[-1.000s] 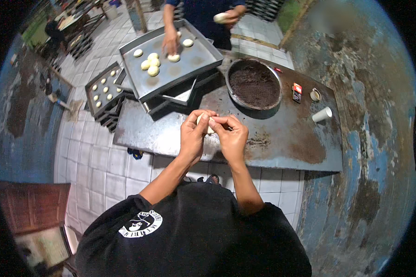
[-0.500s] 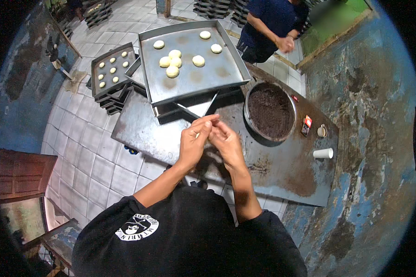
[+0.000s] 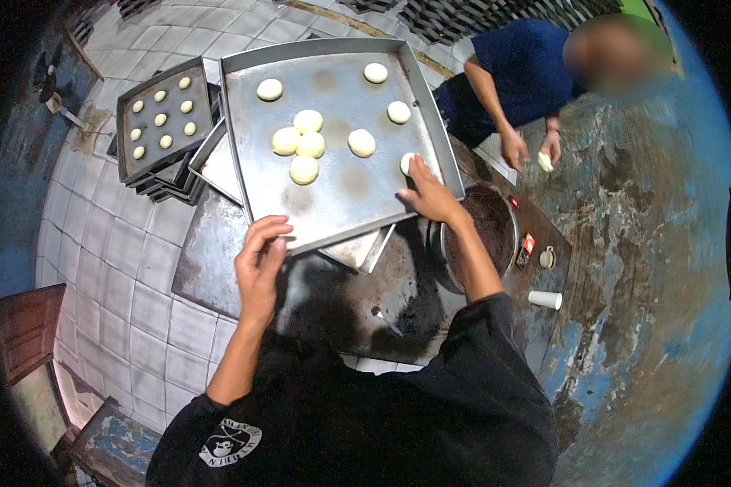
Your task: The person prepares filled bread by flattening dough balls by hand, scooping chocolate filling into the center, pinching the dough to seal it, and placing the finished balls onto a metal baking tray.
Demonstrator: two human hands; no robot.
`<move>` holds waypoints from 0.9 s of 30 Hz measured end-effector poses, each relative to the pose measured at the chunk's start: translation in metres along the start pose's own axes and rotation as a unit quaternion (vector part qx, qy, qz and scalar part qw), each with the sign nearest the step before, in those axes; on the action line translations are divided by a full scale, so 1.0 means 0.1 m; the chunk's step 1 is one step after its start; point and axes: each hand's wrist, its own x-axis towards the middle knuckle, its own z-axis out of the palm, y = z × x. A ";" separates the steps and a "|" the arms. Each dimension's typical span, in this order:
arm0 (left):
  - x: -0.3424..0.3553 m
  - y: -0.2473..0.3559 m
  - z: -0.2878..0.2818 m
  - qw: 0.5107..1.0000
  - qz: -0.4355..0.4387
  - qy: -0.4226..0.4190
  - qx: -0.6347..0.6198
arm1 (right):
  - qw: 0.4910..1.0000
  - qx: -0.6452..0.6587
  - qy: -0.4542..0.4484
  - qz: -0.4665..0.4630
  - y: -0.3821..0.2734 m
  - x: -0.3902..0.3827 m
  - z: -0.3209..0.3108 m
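Pale round dough balls (image 3: 309,144) sit on a large metal baking tray (image 3: 333,207), some of them clustered touching and others apart. Over its near right part, my right hand (image 3: 432,195) reaches in with fingers stretched and thumb spread. Its fingertips lie on a dough ball (image 3: 407,164), partly covering it. At the tray's near left corner is my left hand (image 3: 260,264), fingers loosely bent and parted from the thumb. The fingertips reach over the rim there; whether they press on it I cannot tell.
A round pan of dark crumbly stuff (image 3: 483,235) stands on the metal table (image 3: 325,312), partly behind my right forearm. Beyond it are a red packet (image 3: 526,250), a small mug (image 3: 548,257) and a white cup (image 3: 545,299). Another tray of dough balls (image 3: 161,120) tops a stack at left. A co-worker (image 3: 520,81) holds dough.
My hands have parted from in front of my chest and moved forward to the tray. One more dough ball lies under my right fingers. The co-worker has leaned in over the table's far side.
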 end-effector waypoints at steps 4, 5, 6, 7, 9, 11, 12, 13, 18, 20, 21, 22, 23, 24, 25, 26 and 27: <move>0.14 -0.09 -0.39 0.998 0.004 0.064 -0.015 | 0.924 0.133 -0.238 0.269 -0.14 0.79 -0.30; 0.17 -0.12 -0.43 0.996 0.002 0.082 -0.024 | 0.904 0.140 -0.243 0.323 -0.14 0.93 -0.20; 0.21 -0.12 -0.41 0.996 0.003 0.082 -0.041 | 0.977 0.072 -0.061 0.190 0.27 0.87 0.26; 0.25 -0.06 -0.35 0.995 -0.007 0.082 -0.056 | 0.992 -0.004 0.119 0.039 0.52 0.82 0.51; 0.28 -0.02 -0.39 0.993 0.010 0.103 -0.051 | 0.995 -0.024 0.076 0.063 0.31 0.89 0.67; 0.29 0.01 -0.47 0.992 0.026 0.113 -0.047 | 0.994 -0.044 -0.012 0.101 0.21 0.91 0.66; 0.31 0.01 -0.49 0.990 0.034 0.122 -0.062 | 0.994 -0.045 -0.006 0.098 0.21 0.94 0.62; 0.32 0.02 -0.49 0.987 0.042 0.130 -0.079 | 0.990 -0.047 -0.043 0.123 0.21 0.95 0.59; 0.16 0.11 -0.64 0.983 0.082 0.163 -0.036 | 0.992 -0.011 0.043 0.114 -0.53 1.08 0.05; 0.13 0.19 -0.57 0.981 0.046 0.181 -0.059 | 0.984 -0.026 0.175 -0.015 -0.98 0.98 0.11; 0.12 0.17 -0.49 0.982 0.054 0.173 -0.056 | 0.990 -0.089 0.104 -0.027 -1.06 0.94 0.25; 0.09 0.19 -0.39 0.984 0.060 0.158 -0.051 | 0.987 -0.151 0.032 -0.039 -1.07 0.93 0.34; 0.05 0.25 -0.32 0.987 0.060 0.144 -0.043 | 0.987 -0.149 0.039 -0.040 -1.08 0.93 0.31; 0.01 0.28 -0.23 0.990 0.060 0.127 -0.033 | 0.991 -0.125 0.028 0.040 -1.09 0.90 0.29; -0.03 0.28 -0.12 0.992 0.037 0.110 -0.047 | 0.987 -0.099 0.016 0.123 -1.09 0.81 0.25; -0.08 0.31 -0.03 0.997 0.018 0.070 -0.011 | 0.987 -0.096 0.022 0.129 -1.02 0.63 0.15; -0.13 0.28 0.04 0.999 0.010 0.045 -0.005 | 0.965 0.181 0.032 0.189 -0.96 0.42 0.00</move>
